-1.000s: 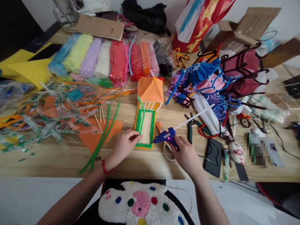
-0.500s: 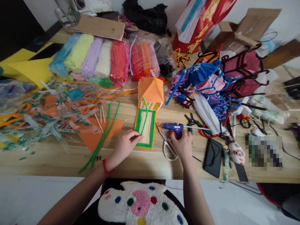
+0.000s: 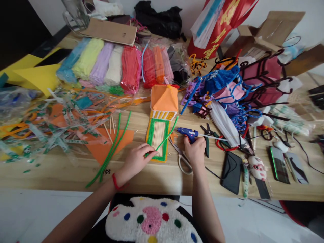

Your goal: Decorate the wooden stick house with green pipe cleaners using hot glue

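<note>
My left hand (image 3: 140, 157) pinches one end of a green pipe cleaner (image 3: 169, 134), which slants up and right across a small model house. The house has an orange pyramid roof (image 3: 164, 98) over white posts. In front of it lies a flat base with a green border (image 3: 150, 136) and a panel of thin wooden sticks (image 3: 158, 135). To the right, my right hand (image 3: 195, 151) is closed on the handle of a blue glue gun (image 3: 187, 133), nozzle pointing left. Scissors (image 3: 184, 163) lie between the base and my right hand.
Two green pipe cleaners (image 3: 111, 155) lie at left on orange sheet (image 3: 126, 136). Bagged pipe cleaners (image 3: 96, 62) line the back. Pliers (image 3: 208, 130), a black phone (image 3: 231, 172) and a heap of blue and purple pipe-cleaner pieces (image 3: 220, 81) are at right.
The pipe cleaner in my left hand has swung from nearly upright to slanting right. My right hand still holds the glue gun. The view has shifted slightly.
</note>
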